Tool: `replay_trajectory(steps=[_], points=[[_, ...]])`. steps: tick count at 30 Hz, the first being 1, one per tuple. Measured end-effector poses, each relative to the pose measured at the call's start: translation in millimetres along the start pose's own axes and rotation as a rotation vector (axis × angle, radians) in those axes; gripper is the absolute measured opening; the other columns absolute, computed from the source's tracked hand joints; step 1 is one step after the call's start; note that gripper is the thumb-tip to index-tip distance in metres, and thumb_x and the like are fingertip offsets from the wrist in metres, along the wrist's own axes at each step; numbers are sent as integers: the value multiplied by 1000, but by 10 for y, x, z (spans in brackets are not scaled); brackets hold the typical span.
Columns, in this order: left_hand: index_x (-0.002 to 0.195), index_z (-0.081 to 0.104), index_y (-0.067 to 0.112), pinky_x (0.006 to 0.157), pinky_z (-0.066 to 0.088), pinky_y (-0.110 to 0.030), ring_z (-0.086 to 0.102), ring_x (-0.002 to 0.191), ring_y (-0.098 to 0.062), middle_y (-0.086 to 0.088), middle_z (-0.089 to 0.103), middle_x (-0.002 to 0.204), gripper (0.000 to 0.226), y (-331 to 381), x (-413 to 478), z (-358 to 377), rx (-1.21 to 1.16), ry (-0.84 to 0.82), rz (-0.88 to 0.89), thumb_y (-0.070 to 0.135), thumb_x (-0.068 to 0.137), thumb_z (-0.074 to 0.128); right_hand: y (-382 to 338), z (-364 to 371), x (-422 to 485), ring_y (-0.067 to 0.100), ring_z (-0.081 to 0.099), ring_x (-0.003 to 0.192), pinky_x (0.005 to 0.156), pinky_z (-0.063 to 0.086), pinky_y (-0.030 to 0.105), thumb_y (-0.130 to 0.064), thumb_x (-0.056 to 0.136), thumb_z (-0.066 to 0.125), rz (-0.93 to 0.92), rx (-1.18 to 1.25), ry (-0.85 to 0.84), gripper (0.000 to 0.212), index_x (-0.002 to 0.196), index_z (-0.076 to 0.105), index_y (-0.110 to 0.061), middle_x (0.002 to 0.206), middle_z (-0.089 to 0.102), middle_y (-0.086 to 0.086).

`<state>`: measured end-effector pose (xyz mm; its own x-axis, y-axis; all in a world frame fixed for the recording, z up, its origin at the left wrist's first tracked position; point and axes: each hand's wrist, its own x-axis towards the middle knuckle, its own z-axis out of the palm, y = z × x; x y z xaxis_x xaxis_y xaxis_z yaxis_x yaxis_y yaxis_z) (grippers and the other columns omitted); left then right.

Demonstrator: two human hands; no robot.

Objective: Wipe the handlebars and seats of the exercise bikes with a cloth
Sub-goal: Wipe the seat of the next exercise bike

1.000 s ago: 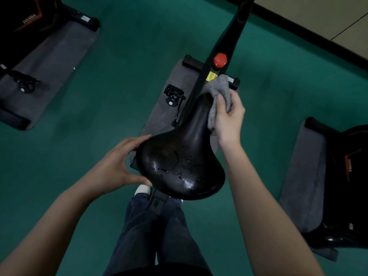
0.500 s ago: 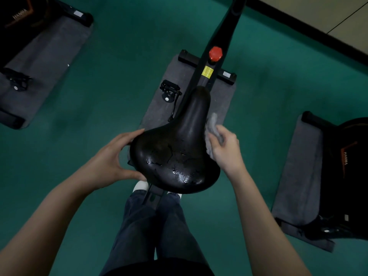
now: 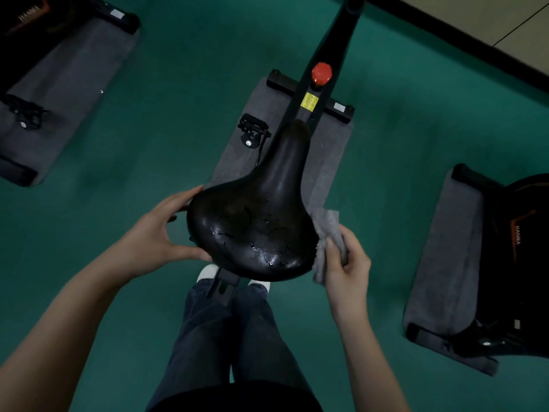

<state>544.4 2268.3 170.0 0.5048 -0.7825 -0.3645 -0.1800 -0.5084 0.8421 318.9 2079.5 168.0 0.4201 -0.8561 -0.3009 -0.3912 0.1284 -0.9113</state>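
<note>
A black bike seat (image 3: 258,221) fills the middle of the view, its wide rear glistening with wet patches. My left hand (image 3: 157,233) holds the seat's left rear edge between thumb and fingers. My right hand (image 3: 344,263) grips a grey cloth (image 3: 325,230) and presses it against the seat's right rear edge. The black frame (image 3: 335,46) with a red knob (image 3: 321,73) runs up from the seat's nose. The handlebars are out of view.
The bike stands on a grey mat (image 3: 267,114) on green floor, a pedal (image 3: 252,130) to its left. Another bike on a mat (image 3: 59,78) is at upper left, a third bike (image 3: 523,263) at the right. My legs stand behind the seat.
My right hand has slid the cloth from the seat's nose down along its right side to the wide rear edge. The left hand has kept its hold on the seat.
</note>
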Motion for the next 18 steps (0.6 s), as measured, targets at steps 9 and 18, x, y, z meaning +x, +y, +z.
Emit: replay_trajectory(steps=[9,18], points=[[135,37,42,100,34,-21,47,120,0,14,46,137,103,-6,13,27,-11,26,20,33,44,85,144,179,-138,21,58,94,93,46,45,-10,98,46,162,401,118,26,95,67,-25,98,64,7],[126,38,64,101,39,-27,52,119,-5,11,48,137,99,-133,73,20,-51,24,77,69,38,82,141,469,-229,17,58,91,92,48,40,-5,100,43,209,533,431,19,102,61,-10,94,63,4]])
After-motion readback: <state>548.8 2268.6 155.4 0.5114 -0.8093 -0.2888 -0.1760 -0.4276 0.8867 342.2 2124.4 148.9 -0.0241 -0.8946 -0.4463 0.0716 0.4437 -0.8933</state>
